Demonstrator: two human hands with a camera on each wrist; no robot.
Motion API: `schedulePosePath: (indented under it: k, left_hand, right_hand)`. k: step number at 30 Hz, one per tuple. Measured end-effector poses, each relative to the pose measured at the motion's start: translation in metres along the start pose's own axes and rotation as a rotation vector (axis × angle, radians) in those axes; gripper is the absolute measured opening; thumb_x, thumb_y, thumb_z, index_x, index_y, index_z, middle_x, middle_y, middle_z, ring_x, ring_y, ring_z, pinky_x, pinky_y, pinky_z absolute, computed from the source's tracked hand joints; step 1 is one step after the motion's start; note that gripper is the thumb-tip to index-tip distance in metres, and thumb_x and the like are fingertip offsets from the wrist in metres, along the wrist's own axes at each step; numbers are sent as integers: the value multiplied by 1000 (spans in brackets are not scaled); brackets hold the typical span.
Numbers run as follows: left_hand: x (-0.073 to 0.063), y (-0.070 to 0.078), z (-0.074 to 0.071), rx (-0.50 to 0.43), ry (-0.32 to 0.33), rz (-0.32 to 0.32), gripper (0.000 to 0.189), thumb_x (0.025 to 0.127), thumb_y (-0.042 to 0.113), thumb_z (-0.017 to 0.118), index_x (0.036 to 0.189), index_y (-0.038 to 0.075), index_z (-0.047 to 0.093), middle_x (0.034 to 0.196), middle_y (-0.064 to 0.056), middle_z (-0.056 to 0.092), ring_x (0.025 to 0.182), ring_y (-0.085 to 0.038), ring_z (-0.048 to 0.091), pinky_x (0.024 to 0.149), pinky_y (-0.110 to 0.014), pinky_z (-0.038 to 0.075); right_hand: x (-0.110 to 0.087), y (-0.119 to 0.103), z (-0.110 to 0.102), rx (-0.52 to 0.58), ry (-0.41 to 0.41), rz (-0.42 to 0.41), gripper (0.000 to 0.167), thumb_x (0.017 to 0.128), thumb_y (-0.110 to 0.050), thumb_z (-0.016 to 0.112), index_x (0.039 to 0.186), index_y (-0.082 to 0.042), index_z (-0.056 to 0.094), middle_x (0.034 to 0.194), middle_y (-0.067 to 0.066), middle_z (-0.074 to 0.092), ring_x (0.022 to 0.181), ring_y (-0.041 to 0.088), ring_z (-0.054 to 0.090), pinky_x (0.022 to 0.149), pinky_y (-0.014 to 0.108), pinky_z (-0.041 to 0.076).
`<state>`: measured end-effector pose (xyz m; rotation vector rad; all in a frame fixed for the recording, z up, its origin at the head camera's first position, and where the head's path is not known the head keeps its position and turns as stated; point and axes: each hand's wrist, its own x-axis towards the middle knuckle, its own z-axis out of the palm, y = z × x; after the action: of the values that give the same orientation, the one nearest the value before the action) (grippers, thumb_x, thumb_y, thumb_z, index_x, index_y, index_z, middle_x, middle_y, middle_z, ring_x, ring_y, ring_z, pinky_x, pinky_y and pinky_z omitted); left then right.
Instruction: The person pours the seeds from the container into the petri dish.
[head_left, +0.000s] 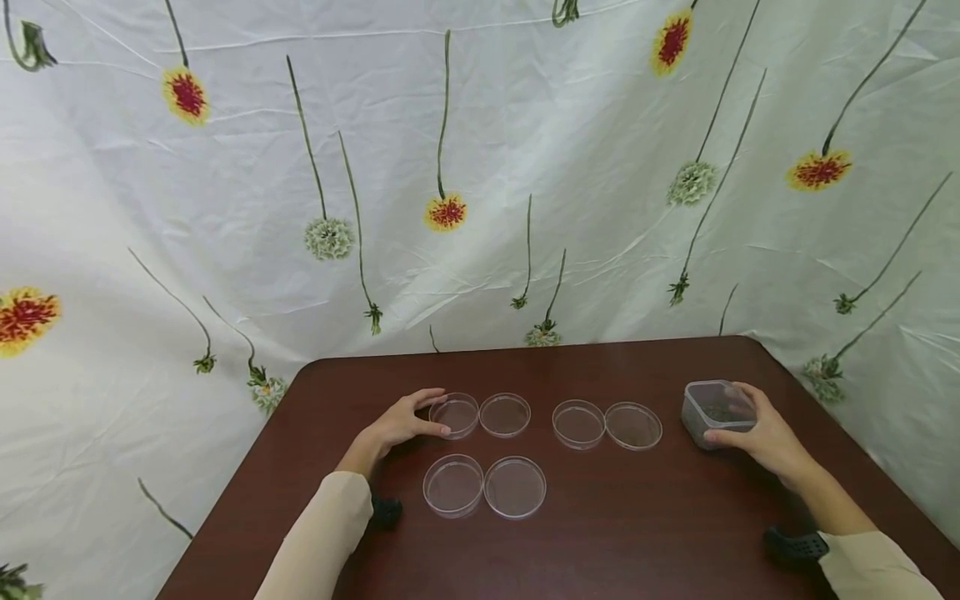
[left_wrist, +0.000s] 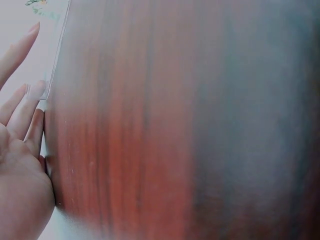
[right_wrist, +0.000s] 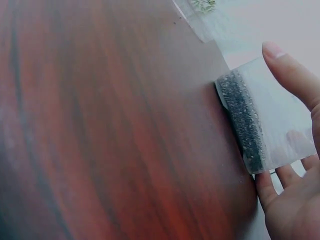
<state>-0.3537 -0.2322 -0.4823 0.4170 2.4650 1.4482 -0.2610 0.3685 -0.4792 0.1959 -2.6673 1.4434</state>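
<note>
At the left of the back row, my left hand [head_left: 401, 421] holds a clear round petri dish [head_left: 459, 417] by its side, thumb in front and fingers behind. In the left wrist view the edge of this dish [left_wrist: 56, 55] shows against the fingers. Far to the right, my right hand [head_left: 771, 437] grips a clear, square-sided plastic tub [head_left: 703, 427] between thumb and fingers. Dark, grainy material [right_wrist: 242, 117] fills the bottom of the tub in the right wrist view. Both the dish and the tub stand on the table.
Beside the held dish lies another petri dish [head_left: 505, 415]. A second pair, one dish [head_left: 578, 423] and its neighbour [head_left: 633, 426], lies right of centre. In front are a left dish [head_left: 453, 486] and a right dish [head_left: 515, 488]. A flower-print cloth [head_left: 480, 275] hangs behind the brown table [head_left: 630, 525].
</note>
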Motion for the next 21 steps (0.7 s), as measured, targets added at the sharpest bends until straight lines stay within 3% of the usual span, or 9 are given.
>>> schedulePosePath:
  k: [8, 11, 13, 15, 21]
  left_hand:
    - [0, 1, -1, 4, 0, -3, 86, 87, 23, 88, 158, 7, 42, 155, -14, 48, 152, -39, 23, 117, -61, 25]
    - [1, 0, -1, 8, -1, -7, 85, 87, 23, 88, 158, 7, 43, 155, -14, 48, 152, -40, 22, 117, -62, 24]
    - [0, 1, -2, 10, 0, -11, 85, 87, 23, 88, 157, 8, 43, 155, -14, 49, 152, -40, 22, 117, -62, 24]
    - [0, 1, -2, 14, 1, -12, 85, 87, 23, 88, 157, 7, 43, 156, -14, 48, 152, -40, 22, 117, -63, 23]
    - [0, 2, 0, 13, -5, -10, 86, 87, 22, 88, 158, 7, 42, 156, -14, 48, 153, -40, 21, 118, -63, 21]
  right_hand:
    - [2, 1, -8, 147, -111, -8, 104, 97, -11, 75, 162, 5, -4, 162, 37, 12, 144, 60, 13, 103, 76, 23]
    - [1, 3, -9, 183, -128, -1, 100, 96, -9, 75, 162, 6, 2, 162, 36, 13, 145, 59, 11, 110, 47, 36]
    - [0, 3, -8, 184, -124, 0, 98, 95, -9, 76, 161, 7, 6, 160, 36, 17, 145, 59, 13, 99, 25, 41]
    - [0, 4, -7, 178, -113, 1, 96, 94, -9, 78, 160, 7, 10, 159, 36, 21, 144, 57, 18, 83, 11, 40]
    - [0, 6, -6, 158, -79, 15, 94, 92, -11, 80, 157, 8, 16, 157, 32, 25, 140, 52, 27, 83, 13, 42]
